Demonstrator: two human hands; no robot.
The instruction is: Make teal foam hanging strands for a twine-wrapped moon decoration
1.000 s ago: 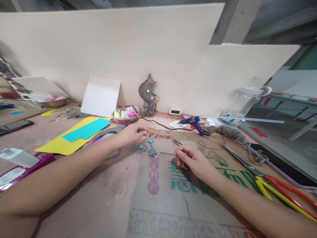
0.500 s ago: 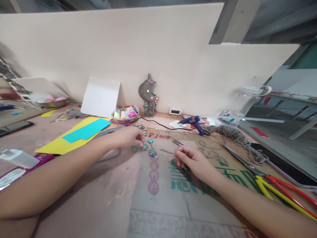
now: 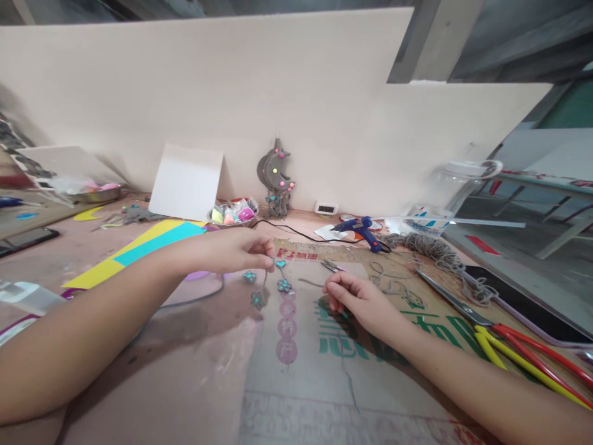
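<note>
– While I steer from here, what has the left hand (image 3: 236, 250) got?
– I see thumb and forefinger pinched together on the charm cord (image 3: 263, 281), a thin grey string at the left edge of the cardboard sheet (image 3: 324, 358). A small teal flower charm (image 3: 256, 300) sits at its low end, and the cord slants down from the fingertips.
– And the right hand (image 3: 359, 298)?
– It rests on the cardboard, apart from the left, with its fingers curled under. I cannot tell whether they grip anything.
– Containers?
– I make out a metal bowl (image 3: 233, 215) beyond the left hand, heaped with pink, yellow and green soft lumps. A clear jar (image 3: 458, 180) stands far right by the wall; its contents I cannot read.
– What else lies around?
– Between the hands lies a second string with a teal heart charm (image 3: 280, 264). Small snips (image 3: 331, 266) lie just beyond the right hand. Farther back is a blue glue gun (image 3: 361, 230), with grey twine (image 3: 435, 250) heaped to its right. Long scissors (image 3: 519, 352) with red and yellow handles lie beside the right forearm. A grey moon ornament (image 3: 275, 176) leans on the wall.
– Anything in the way?
– My view of the yellow sheet (image 3: 92, 275) is partly cut by the left forearm; a teal sheet (image 3: 157, 242) lies on top of it
</note>
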